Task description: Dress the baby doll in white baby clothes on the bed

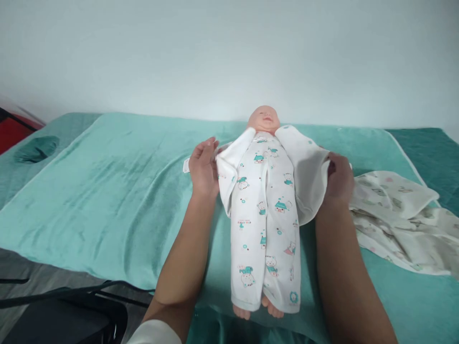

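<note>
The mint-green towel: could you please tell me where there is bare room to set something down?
The widest bare patch of the mint-green towel lies between the small dark green cloth and the left hand. A narrow strip runs behind the doll in the white printed romper. Right of the right hand, the crumpled cream printed cloth crowds it.

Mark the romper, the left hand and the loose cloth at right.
romper [251, 210], head view, on the printed front panel.
left hand [203, 168], head view, on the back of the hand.
cloth [392, 203], head view, on its crumpled middle.
</note>
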The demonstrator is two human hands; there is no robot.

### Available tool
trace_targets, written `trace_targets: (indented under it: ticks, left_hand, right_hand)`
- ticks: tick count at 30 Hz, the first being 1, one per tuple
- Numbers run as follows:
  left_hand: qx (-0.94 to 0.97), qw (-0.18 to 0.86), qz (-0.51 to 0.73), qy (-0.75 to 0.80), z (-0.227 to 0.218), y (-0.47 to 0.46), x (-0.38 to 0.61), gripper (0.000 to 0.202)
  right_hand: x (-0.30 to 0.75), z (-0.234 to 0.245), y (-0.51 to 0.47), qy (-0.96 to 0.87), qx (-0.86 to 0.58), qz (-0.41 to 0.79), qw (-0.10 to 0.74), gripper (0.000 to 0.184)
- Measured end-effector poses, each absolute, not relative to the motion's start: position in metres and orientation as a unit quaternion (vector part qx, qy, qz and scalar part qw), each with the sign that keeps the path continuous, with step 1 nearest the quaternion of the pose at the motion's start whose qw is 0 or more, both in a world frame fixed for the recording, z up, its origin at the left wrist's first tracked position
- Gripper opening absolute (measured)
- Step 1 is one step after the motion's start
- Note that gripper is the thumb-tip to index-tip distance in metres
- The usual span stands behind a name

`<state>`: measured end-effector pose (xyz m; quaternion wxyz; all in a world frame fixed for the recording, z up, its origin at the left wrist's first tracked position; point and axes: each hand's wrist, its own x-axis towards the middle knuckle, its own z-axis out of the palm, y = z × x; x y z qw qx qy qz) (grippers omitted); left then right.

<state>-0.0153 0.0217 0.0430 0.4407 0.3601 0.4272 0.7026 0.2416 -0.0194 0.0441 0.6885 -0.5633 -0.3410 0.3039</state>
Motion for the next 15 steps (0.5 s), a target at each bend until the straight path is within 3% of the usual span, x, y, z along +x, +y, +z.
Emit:
trace_targets:
  ticks: [3,8,12,15]
  left_hand:
    - [0.299,0.367,0.718,0.510,0.034,0.029,-0.018,0.016]
    - [0.568,0.268,0.587,0.511,0.030,0.027,-0.003,0.015]
    - [0.687,0.153,0.495,0.510,0.026,0.033,-0.002,0.020]
    - [0.699,0.132,0.449,0.541,0.024,0.042,-0.007,0.019]
  right_hand:
    - [0.242,0.033,-0.011,-0.299,-0.585,0.278,0.701,0.018]
    - [0.220,0.030,-0.015,-0.498,-0.623,0.184,0.574,0.037]
    - [0.217,0.033,-0.007,-0.570,-0.608,0.156,0.530,0.039]
    - [0.220,0.035,0.013,-0.624,-0.605,0.113,0.481,0.033]
